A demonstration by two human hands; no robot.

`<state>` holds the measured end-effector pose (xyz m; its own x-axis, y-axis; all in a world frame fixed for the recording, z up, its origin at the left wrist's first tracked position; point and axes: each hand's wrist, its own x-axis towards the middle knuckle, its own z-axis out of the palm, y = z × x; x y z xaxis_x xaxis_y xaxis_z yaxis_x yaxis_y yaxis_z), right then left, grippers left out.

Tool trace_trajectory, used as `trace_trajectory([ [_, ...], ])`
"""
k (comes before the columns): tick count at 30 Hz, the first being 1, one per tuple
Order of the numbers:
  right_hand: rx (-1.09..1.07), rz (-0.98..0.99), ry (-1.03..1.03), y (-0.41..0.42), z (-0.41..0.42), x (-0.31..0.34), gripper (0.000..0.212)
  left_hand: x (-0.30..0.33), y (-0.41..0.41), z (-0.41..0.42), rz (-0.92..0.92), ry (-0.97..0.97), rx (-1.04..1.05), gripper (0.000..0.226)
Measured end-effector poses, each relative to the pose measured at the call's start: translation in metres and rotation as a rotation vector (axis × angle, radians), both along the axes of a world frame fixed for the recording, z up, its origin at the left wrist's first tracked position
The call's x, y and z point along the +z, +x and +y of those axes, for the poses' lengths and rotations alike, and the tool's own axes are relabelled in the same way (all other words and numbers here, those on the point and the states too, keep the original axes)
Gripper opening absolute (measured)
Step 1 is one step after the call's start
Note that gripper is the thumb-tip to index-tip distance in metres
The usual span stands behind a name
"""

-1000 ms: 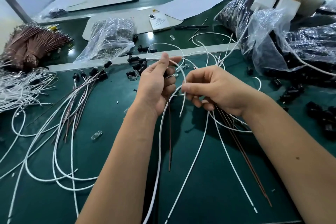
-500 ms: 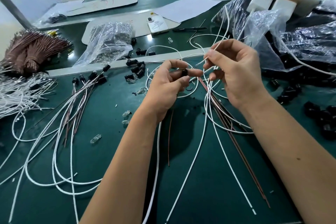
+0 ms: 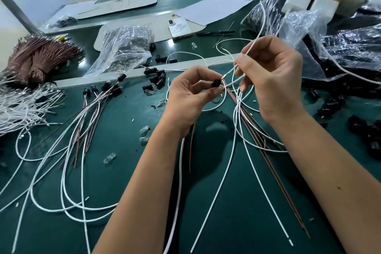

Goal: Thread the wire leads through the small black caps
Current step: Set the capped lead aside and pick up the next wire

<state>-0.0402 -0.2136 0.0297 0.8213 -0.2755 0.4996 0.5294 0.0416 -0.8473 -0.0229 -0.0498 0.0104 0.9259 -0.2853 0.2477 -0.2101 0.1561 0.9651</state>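
My left hand pinches a small black cap between thumb and fingertips above the green table. My right hand grips a white wire lead whose bare tip points at the cap's right side, touching or nearly touching it. More white and brown leads hang from between the hands down onto the table. Loose black caps lie beyond my left hand. To the left lies a bunch of leads with caps on their ends.
A clear plastic bag and a phone sit behind the caps. Bags of black parts fill the right side. Brown wire bundles and white wires lie far left. Small clear bulbs are scattered.
Both hands rose from the table and moved apart. My left hand now shows the cap at its fingertips; my right hand brought the white lead's tip up to it.
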Motion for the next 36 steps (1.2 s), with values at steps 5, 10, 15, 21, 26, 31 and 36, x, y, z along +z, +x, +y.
trace_trajectory([
  [5, -0.061, -0.083, -0.111, -0.004, 0.002, 0.002, 0.015, 0.001, -0.001, 0.0, -0.002, -0.049, -0.02, 0.029],
  [10, -0.11, -0.148, -0.202, -0.006, 0.003, 0.002, 0.013, -0.001, 0.0, 0.001, -0.006, -0.08, -0.034, 0.027],
  [15, -0.128, -0.191, -0.244, -0.009, 0.004, 0.001, 0.011, -0.003, 0.002, 0.002, -0.02, -0.1, -0.061, 0.024],
  [21, -0.133, -0.216, -0.248, -0.008, 0.004, -0.001, 0.011, -0.003, 0.003, 0.003, -0.026, -0.133, -0.089, 0.026],
  [26, -0.106, -0.096, -0.184, -0.002, 0.003, -0.002, 0.008, -0.002, 0.002, 0.002, 0.03, -0.174, -0.063, 0.027],
  [31, 0.132, 0.42, 0.062, 0.001, 0.014, -0.008, 0.032, 0.001, 0.001, -0.001, 0.167, -0.298, 0.066, 0.028],
  [36, 0.287, 0.572, 0.017, -0.003, 0.031, -0.018, 0.009, 0.002, 0.0, -0.004, 0.285, -0.418, 0.07, 0.023],
])
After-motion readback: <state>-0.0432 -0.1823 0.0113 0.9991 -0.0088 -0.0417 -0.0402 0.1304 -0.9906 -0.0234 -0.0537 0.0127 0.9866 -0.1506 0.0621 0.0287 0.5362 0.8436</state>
